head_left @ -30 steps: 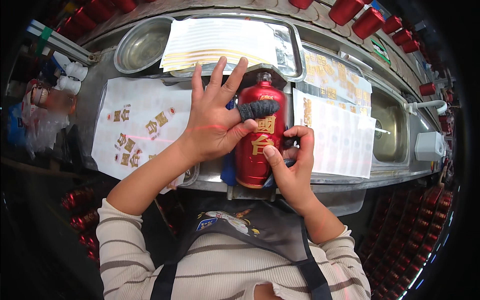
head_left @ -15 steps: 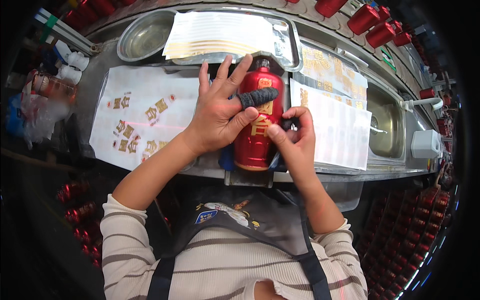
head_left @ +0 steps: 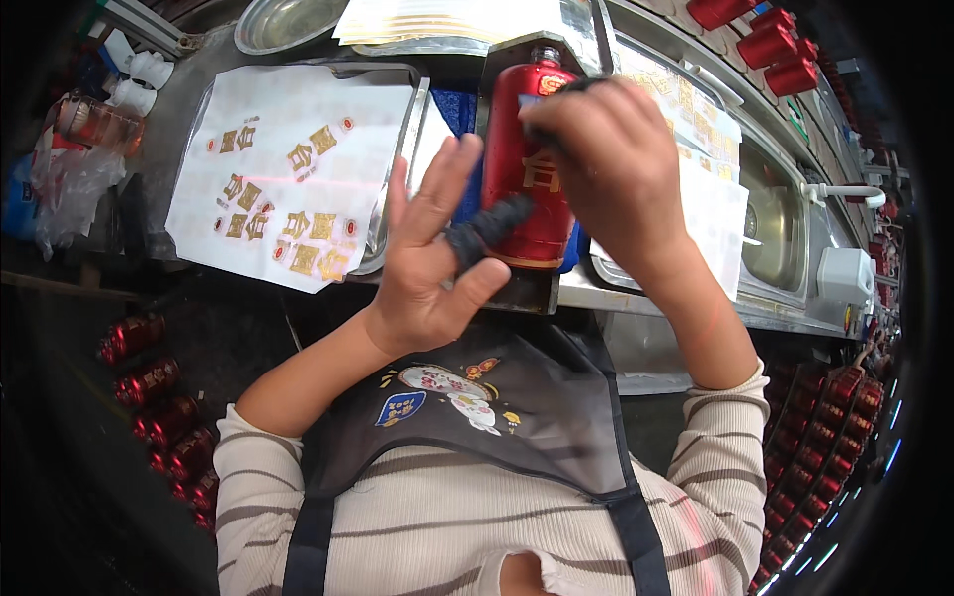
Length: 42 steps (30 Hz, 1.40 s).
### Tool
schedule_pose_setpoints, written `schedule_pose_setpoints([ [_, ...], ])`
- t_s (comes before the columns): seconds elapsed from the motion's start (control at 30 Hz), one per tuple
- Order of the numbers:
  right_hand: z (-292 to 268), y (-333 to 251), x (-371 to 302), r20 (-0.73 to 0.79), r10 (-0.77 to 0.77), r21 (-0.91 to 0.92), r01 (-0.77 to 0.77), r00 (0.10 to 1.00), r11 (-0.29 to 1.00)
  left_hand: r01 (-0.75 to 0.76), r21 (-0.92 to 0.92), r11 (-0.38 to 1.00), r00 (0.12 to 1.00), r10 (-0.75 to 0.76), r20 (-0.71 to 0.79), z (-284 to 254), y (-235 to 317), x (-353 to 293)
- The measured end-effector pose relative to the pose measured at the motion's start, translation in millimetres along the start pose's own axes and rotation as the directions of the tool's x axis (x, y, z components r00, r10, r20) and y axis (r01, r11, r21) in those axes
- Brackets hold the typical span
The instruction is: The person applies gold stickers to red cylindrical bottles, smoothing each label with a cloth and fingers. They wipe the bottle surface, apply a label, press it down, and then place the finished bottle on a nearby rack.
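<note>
A red bottle (head_left: 512, 214) with gold characters lies on its back, neck pointing away from me, in a metal holder (head_left: 497, 298). My left hand (head_left: 427, 263) is at its lower left side, fingers spread. The dark sleeved index finger rests against or just over the bottle. Above the bottle's upper right part is my right hand (head_left: 626, 149), its fingers curled in toward the gold characters. Dark coverings show on its fingers, which are blurred; whatever lies between the fingertips is hidden.
To the left, a white sheet (head_left: 238, 129) with several gold-and-red decals lies on a tray. More sheets (head_left: 711, 214) lie at the right beside a sink (head_left: 780, 253). A metal bowl (head_left: 288, 25) stands at the back left. Red bottles (head_left: 159, 377) are stacked below the counter.
My right hand has risen from the bottle's lower right side to above its upper part. The left hand has drawn down toward me. The view has shifted.
</note>
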State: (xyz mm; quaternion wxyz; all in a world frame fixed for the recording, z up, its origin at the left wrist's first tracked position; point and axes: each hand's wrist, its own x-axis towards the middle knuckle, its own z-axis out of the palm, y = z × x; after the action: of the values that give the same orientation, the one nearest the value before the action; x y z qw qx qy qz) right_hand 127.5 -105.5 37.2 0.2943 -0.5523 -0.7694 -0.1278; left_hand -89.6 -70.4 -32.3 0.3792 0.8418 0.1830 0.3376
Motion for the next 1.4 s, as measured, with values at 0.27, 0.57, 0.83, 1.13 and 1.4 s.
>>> schedule_pose_setpoints([
  [0.27, -26, -40, -44, 0.234, 0.432, 0.474, -0.49, 0.871, 0.731, 0.357, -0.669, 0.652, 0.852, -0.521, -0.052, 10, -6, 25],
  [0.57, 9, -32, -72, 0.063, 0.891, 0.787, -0.572, 0.45, 0.234, 0.358, -0.751, 0.555, 0.857, -0.515, 0.028, 36, -6, 61],
  [0.83, 9, -29, -79, 0.099, 0.868, 0.785, -0.575, 0.486, 0.231, 0.45, -0.676, 0.584, 0.812, -0.583, 0.037, 38, -1, 73],
  [1.13, -25, 39, -148, 0.316, 0.92, 0.75, -0.655, 0.23, -0.093, 0.436, -0.329, 0.837, 0.875, -0.48, -0.061, 35, 8, 68],
  [1.4, -15, 33, -149, 0.287, 0.883, -0.259, -0.858, 0.371, 0.444, 0.482, -0.354, 0.802, 0.847, -0.529, -0.047, 36, 14, 69],
])
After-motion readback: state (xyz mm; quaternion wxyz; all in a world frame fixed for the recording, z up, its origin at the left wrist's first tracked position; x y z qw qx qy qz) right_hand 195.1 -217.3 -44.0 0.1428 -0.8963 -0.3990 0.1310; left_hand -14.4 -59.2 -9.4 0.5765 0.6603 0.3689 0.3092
